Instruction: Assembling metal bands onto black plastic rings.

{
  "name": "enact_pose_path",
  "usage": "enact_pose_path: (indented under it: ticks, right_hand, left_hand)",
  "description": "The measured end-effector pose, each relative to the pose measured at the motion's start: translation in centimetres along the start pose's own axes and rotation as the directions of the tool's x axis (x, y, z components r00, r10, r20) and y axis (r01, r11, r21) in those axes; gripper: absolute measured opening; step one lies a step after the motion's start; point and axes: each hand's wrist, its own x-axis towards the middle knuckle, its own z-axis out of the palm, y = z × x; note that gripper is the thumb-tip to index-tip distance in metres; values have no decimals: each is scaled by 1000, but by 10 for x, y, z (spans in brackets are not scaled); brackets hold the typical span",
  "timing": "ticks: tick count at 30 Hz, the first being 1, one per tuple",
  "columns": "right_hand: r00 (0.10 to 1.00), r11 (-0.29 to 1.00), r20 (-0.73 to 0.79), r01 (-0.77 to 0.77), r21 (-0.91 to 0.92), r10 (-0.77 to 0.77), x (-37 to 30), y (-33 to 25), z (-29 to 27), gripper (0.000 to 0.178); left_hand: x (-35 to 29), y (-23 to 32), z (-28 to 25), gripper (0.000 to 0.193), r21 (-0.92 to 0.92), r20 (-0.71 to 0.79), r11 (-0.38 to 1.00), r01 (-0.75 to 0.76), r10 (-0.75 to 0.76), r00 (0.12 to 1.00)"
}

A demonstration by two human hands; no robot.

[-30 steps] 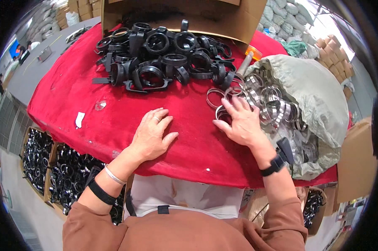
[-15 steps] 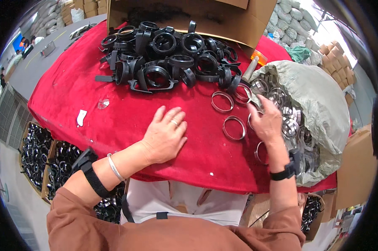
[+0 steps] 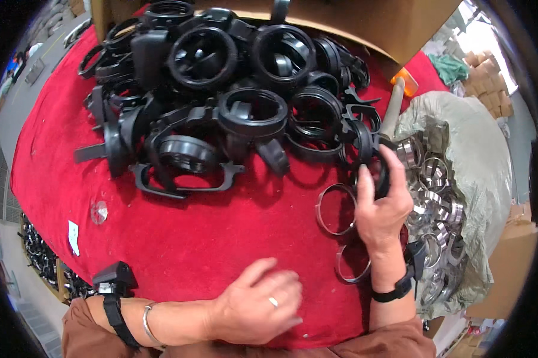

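My right hand [image 3: 382, 209] is at the right end of a heap of black plastic ring parts [image 3: 251, 119]. Its thumb and index finger close around a black ring part [image 3: 377, 173] at the heap's edge. Thin metal band rings lie by that hand: one metal ring [image 3: 320, 215] left of the thumb, another metal ring [image 3: 340, 268] beside the wrist. My left hand [image 3: 260, 304] hovers over the near part of the red cloth [image 3: 179, 238]. Its fingers are bent and blurred by motion, and nothing shows in them.
A pale sack [image 3: 483, 179] of shiny metal rings [image 3: 439, 206] sits to the right. A grey-handled tool [image 3: 393, 110] and an orange object [image 3: 406, 82] lie behind it. The cardboard box [image 3: 364, 30] stands at the back. A white scrap [image 3: 73, 237] rests on the cloth's left side.
My view has moved closer to the heap. The right hand has gone from the metal rings to a black ring part. The left hand, flat on the cloth before, has lifted and curled.
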Motion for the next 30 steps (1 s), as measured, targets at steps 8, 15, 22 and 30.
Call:
enact_pose_path:
  ticks: [8, 15, 22, 30]
  right_hand:
    - [989, 983, -45, 137, -122, -144, 2, 1, 0, 44]
    - [987, 999, -156, -29, 13, 31, 35, -9, -18, 31]
    - [989, 909, 140, -16, 416, -47, 13, -30, -43, 34]
    - [998, 755, 23, 25, 655, -53, -46, -58, -50, 30]
  left_hand:
    - [-7, 13, 9, 34, -10, -107, 996, -92, 90, 990]
    - [-8, -1, -1, 36, 152, -424, 988, -13, 77, 903]
    - [-3, -39, -23, 57, 51, -759, 979, 196, -90, 645]
    - [4, -49, -16, 78, -96, -516, 993, 75, -114, 849]
